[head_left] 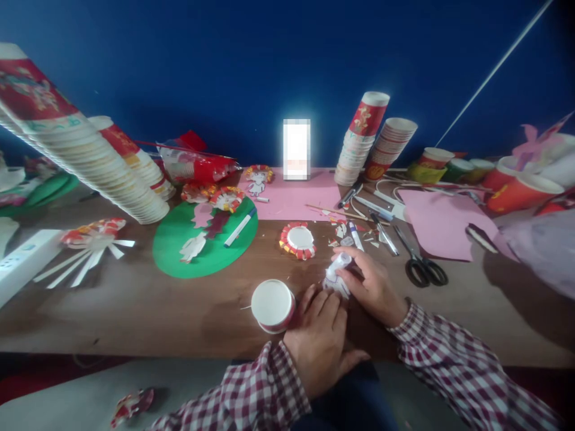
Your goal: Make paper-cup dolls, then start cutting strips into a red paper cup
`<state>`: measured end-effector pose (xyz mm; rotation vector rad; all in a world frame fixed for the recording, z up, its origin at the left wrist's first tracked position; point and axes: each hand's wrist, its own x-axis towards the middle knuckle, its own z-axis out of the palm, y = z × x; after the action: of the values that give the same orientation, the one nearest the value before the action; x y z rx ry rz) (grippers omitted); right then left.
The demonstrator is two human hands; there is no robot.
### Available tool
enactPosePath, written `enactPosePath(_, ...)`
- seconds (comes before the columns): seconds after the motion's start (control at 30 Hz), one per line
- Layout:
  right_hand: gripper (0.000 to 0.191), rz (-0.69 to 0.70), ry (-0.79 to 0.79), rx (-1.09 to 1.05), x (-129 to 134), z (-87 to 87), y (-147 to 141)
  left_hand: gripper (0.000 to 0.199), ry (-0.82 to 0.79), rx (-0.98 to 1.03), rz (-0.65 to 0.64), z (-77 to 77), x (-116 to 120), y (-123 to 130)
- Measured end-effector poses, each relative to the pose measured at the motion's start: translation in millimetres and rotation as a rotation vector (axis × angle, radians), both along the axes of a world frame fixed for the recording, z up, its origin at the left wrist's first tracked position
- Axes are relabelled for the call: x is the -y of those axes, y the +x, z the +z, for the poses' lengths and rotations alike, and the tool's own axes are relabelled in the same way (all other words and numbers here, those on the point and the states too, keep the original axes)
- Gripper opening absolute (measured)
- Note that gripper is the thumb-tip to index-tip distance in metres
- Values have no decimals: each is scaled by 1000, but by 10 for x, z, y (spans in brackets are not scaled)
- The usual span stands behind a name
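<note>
My right hand is closed round a white glue stick, tilted with its lower end at a small white paper cutout with drawn lines. Flat on the table, my left hand has its fingers stretched out, and their tips touch the cutout's lower edge. Part of the cutout is hidden under the hands. Just left of my left hand stands a short paper cup piece, its round white face up and a thin white strip sticking out at its left. Beyond it lies a red-and-yellow fringed paper disc with a white centre.
Black-handled scissors lie right of my right hand, near pens and paper scraps. A green paper circle bears cutouts and a marker. Tall cup stacks lean at the left; more stand behind. A glowing, blurred-out screen is at the back.
</note>
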<state>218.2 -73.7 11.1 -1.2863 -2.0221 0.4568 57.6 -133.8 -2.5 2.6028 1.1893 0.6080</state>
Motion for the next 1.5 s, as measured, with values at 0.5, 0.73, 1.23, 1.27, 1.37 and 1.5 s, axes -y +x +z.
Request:
enactPosePath(0.5,28,46,8,9,-42,-34,12,66,17,-53,-17,-24,-4,3)
enactPosePath(0.73,27,27,-36,-27,-45,-16,3,66,21,-58,-15,-15,-5,3)
enactPosePath(1.23,27,27,25,-18,-59,-38,-11,66,16,-90,-9,-10,0,3)
enactPosePath(1.27,27,31,12,-20,-58,-37,-10,66,18,-89,-11,-11,1,4)
enactPosePath(1.37,28,25,10,-26,-58,-32,-8,66,19,-82,-11,-16,3,4)
enactPosePath(1.5,28,25,-20,-38,-57,-25,0,66,15,-76,-7,-14,0,5)
